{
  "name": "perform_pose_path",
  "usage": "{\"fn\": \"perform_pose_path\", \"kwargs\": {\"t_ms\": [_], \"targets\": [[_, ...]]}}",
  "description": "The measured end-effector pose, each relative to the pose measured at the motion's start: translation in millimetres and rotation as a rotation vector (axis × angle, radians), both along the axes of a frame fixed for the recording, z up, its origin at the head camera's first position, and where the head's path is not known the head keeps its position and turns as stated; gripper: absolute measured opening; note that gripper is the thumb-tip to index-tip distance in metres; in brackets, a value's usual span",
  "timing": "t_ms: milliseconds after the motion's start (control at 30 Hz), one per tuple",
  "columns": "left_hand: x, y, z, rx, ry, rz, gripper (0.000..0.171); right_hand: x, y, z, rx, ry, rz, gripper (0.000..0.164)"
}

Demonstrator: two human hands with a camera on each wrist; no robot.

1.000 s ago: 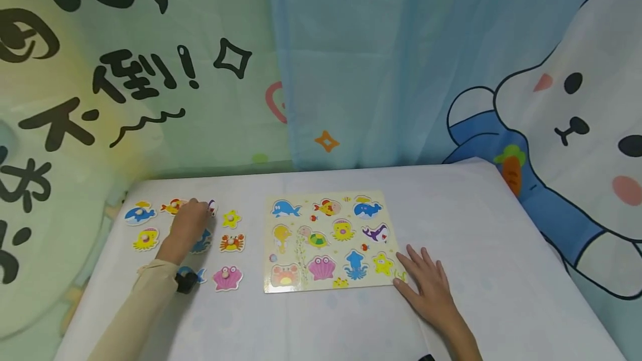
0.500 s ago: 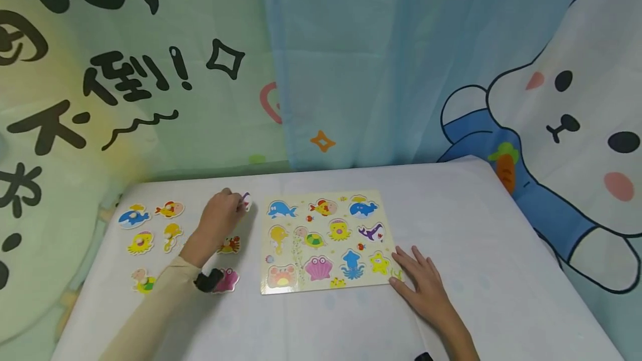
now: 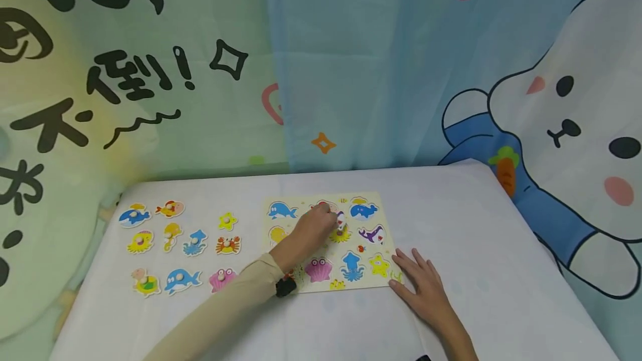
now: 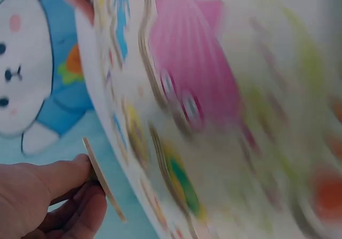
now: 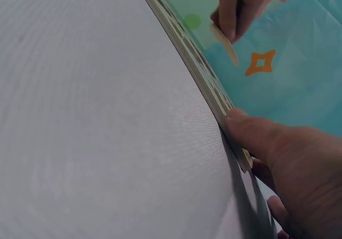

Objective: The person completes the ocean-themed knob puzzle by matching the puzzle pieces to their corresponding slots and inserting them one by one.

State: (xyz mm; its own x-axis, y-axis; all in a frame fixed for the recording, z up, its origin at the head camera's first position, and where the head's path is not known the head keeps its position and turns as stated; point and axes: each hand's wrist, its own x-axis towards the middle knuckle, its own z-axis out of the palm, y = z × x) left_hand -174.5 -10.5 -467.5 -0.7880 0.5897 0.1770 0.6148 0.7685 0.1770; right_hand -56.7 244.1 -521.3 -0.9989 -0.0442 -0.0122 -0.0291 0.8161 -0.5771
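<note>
My left hand (image 3: pixel 307 234) is over the sea-animal puzzle board (image 3: pixel 301 283) and pinches a small purple-and-white puzzle piece (image 3: pixel 341 220) by its back. In the left wrist view the thin edge of this puzzle piece (image 4: pixel 104 180) shows between thumb and fingers, raised above the board. A purple whale picture (image 3: pixel 371 234) on the board lies just right of the held piece. At the board's lower right corner rests my right hand (image 3: pixel 425 283), fingers spread. Its thumb (image 5: pixel 243 124) touches the board's edge in the right wrist view.
Left of the board, several loose knobbed pieces lie in rows on the white table (image 3: pixel 481 222), among them a crab (image 3: pixel 228 245), a star (image 3: pixel 228 221), a squid (image 3: pixel 195 243) and a dolphin (image 3: pixel 183 281). A printed curtain (image 3: pixel 351 71) hangs behind the table.
My left hand has taken the purple piece from the top of the loose rows and carried it right, over the board. The right hand stays at the board's corner.
</note>
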Motion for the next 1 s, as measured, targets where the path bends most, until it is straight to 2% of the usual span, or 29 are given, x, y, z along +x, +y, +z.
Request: {"fn": "perform_pose_path", "kwargs": {"t_ms": [167,333,433,567,633,800,1000], "targets": [[4.4,39,-8.7,-0.039,-0.039,-0.081,0.017,1.9,3,-0.9,0.004,-0.019,0.002,0.058],[6.6,67,-15.5,-0.058,-0.1,-0.128,0.02,1.5,4,-0.9,0.008,0.019,0.021,0.057],[6.8,79,-19.9,-0.073,-0.082,-0.145,0.019,1.5,4,-1.6,0.004,0.031,0.029,0.058],[6.0,86,-24.3,-0.102,-0.046,-0.137,0.019,1.2,3,-2.0,-0.001,0.025,0.035,0.058],[5.6,87,-24.8,-0.113,-0.056,-0.133,0.019,0.9,3,-1.7,-0.001,0.022,0.034,0.058],[4.9,86,-23.6,-0.136,-0.125,-0.14,0.025,0.0,3,-1.2,-0.005,0.021,0.035,0.058],[4.4,86,-21.1,-0.078,-0.219,-0.107,0.025,1.6,4,-1.5,-0.011,0.036,0.037,0.058]]}}
